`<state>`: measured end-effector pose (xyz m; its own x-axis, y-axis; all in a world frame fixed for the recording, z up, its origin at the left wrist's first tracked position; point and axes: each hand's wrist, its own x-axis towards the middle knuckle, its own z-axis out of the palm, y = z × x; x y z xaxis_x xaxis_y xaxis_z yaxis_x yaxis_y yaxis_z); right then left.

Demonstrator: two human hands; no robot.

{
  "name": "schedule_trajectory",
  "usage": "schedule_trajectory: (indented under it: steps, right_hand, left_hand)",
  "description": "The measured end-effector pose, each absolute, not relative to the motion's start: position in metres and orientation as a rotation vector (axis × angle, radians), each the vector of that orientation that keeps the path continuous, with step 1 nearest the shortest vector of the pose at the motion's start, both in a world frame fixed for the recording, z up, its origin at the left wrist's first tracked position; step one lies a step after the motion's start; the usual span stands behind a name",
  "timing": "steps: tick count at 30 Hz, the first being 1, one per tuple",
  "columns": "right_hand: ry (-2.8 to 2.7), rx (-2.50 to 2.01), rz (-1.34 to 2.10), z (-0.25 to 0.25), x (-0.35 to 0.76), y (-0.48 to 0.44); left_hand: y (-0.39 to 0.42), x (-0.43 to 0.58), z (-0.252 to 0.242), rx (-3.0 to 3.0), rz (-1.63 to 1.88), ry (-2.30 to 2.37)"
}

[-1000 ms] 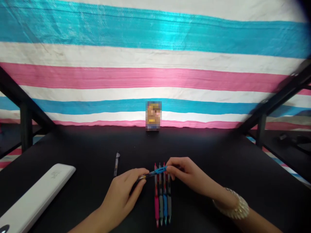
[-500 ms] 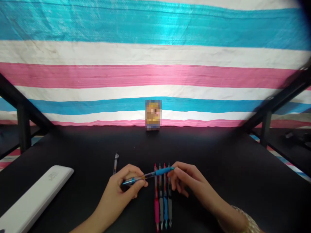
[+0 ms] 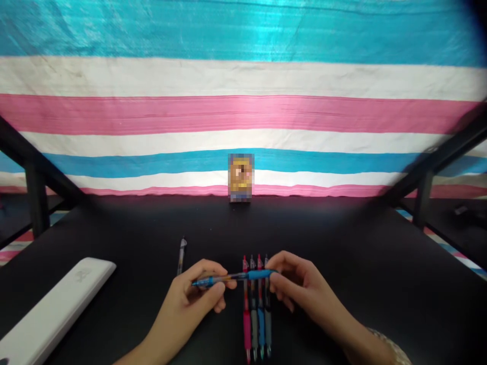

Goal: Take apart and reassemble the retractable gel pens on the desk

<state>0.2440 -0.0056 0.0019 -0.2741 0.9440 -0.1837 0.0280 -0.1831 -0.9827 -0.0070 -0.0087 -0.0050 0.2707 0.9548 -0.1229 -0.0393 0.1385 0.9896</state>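
Note:
A blue pen (image 3: 258, 274) with a clear barrel and a soft blue grip lies almost level between my hands, above the table. My left hand (image 3: 201, 291) is closed round its clip end, thumb in front. The fingers of my right hand (image 3: 294, 279) pinch the other end, by the blue grip; they cover its tip. Beneath the held pen, several pens lie side by side: one with a pink grip (image 3: 247, 329), one with a blue grip (image 3: 261, 327) and others with grey grips (image 3: 254, 329). Another clear pen (image 3: 181, 253) lies behind my left hand, partly hidden by it.
A long white device (image 3: 61, 309) lies aslant on the black table (image 3: 152, 223) at the left. A small blurred picture card (image 3: 241, 177) stands at the back edge. Black metal frame bars (image 3: 422, 195) rise on both sides, before a striped sheet (image 3: 243, 114).
The right end of the blue pen has dropped slightly, so the pen is more level. Both hands keep hold of it. My right hand has its fingers set a little differently on the end.

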Motion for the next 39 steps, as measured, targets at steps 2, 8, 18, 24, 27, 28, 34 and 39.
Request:
schedule_trajectory:
  steps: [2, 8, 18, 24, 27, 28, 34, 39]
  right_hand:
    - [-1.287, -1.177, 1.622, 0.0, 0.243, -0.006]
    - [-1.212, -1.162, 1.632, -0.004, 0.243, -0.007]
    - [-0.94, -1.144, 1.388, -0.002, 0.253, -0.01]
    - [-0.851, -1.082, 1.263, -0.007, 0.257, -0.009]
    - [-0.866, -1.073, 1.227, -0.007, 0.258, -0.01]
    - [-0.876, -1.072, 1.219, -0.007, 0.259, -0.011]
    - [-0.938, -1.084, 1.189, -0.009, 0.26, -0.013]
    - [-1.011, -1.114, 1.163, -0.01, 0.26, -0.015]
  left_hand:
    - [-0.01, -0.008, -0.005, 1.179, 0.961, 0.997]
    - [-0.009, -0.01, -0.007, 1.193, 0.926, 1.028]
    - [-0.003, -0.01, 0.001, 0.954, 1.151, 1.126]
    - [-0.005, -0.007, 0.009, 0.983, 1.185, 1.259]
    - [-0.005, -0.007, 0.009, 1.016, 1.158, 1.29]
    - [-0.005, -0.007, 0.009, 1.023, 1.151, 1.291]
    - [-0.007, -0.007, 0.005, 1.031, 1.124, 1.261]
    - [-0.007, -0.009, 0.003, 1.051, 1.098, 1.237]
